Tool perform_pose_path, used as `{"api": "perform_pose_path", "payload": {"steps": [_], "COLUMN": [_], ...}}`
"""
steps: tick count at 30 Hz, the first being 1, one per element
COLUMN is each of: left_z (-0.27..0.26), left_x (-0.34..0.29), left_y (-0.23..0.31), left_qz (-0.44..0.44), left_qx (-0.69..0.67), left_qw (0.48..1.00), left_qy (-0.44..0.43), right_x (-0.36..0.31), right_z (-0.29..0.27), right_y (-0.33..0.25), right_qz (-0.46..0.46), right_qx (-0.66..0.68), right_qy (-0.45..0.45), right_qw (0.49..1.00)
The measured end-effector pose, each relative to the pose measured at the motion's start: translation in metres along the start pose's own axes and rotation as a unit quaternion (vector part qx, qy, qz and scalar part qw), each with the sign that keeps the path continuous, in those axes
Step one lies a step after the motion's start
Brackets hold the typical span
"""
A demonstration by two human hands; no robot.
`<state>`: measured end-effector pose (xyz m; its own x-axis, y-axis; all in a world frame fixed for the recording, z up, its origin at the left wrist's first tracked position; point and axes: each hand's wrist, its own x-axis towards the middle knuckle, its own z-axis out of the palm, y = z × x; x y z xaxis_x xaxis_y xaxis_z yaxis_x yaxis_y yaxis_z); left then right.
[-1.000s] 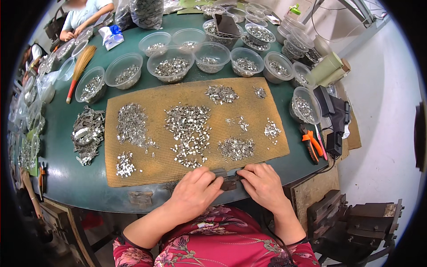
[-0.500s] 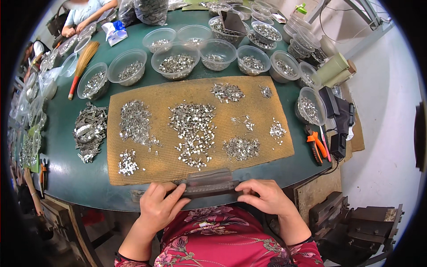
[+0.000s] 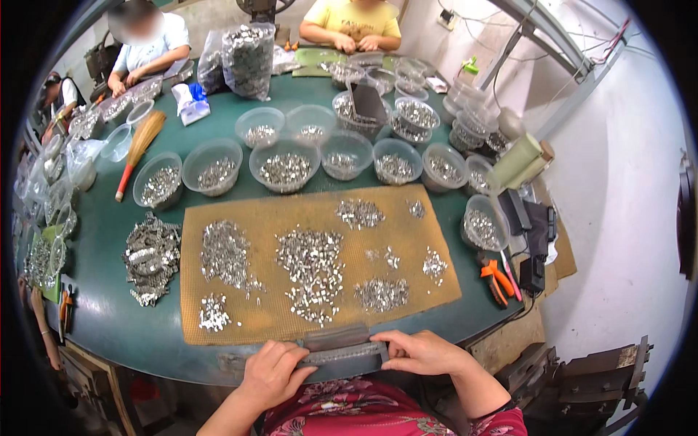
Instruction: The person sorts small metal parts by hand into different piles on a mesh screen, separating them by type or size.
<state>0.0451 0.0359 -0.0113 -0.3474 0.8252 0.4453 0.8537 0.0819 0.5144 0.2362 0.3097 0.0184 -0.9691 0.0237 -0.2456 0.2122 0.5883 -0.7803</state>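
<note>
At the table's front edge lies a dark, narrow bar-shaped holder (image 3: 342,359), a row of small grey metal pieces showing along it. My left hand (image 3: 275,370) pinches its left end with thumb and fingers. At the other end, my right hand (image 3: 420,353) grips with thumb and forefinger. A dark raised plate (image 3: 336,337) stands just behind the holder. Beyond it spreads a tan textured mat (image 3: 262,320) with several separate piles of small shiny metal pieces, the largest pile (image 3: 311,269) in the middle. Whether a loose piece is between my fingertips cannot be made out.
Clear plastic bowls (image 3: 285,164) of metal pieces line the mat's far side. A heap of linked metal bands (image 3: 151,254) lies left, beneath a red-handled brush (image 3: 139,149). Orange-handled pliers (image 3: 497,282) lie right. Two people (image 3: 149,54) (image 3: 351,29) work across the table.
My view has tilted up, so the table sits lower and a person in yellow now shows. Both hands stay at the holder's ends; its row of grey pieces shows more plainly.
</note>
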Motion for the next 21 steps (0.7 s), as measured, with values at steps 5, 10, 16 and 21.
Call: {"api": "perform_pose_path", "payload": {"steps": [5,10,16,21], "left_z": [-0.001,-0.002,-0.003,-0.003], "left_x": [0.001,0.001,0.002,0.002], "left_y": [-0.001,-0.004,-0.008,-0.01], "left_qz": [-0.033,-0.037,-0.054,-0.062], "left_qx": [-0.03,-0.054,-0.104,-0.116], "left_qw": [0.999,0.998,0.993,0.991], "left_qy": [-0.013,-0.006,0.001,-0.016], "right_x": [0.041,0.113,0.153,0.158], "right_z": [-0.038,-0.076,-0.088,-0.082], "right_y": [-0.002,0.02,0.05,0.057], "right_qz": [-0.038,-0.058,-0.012,0.011], "right_qx": [-0.026,-0.228,-0.318,-0.398], "right_qy": [0.095,0.284,0.371,0.37], "right_qw": [0.994,0.929,0.873,0.839]}}
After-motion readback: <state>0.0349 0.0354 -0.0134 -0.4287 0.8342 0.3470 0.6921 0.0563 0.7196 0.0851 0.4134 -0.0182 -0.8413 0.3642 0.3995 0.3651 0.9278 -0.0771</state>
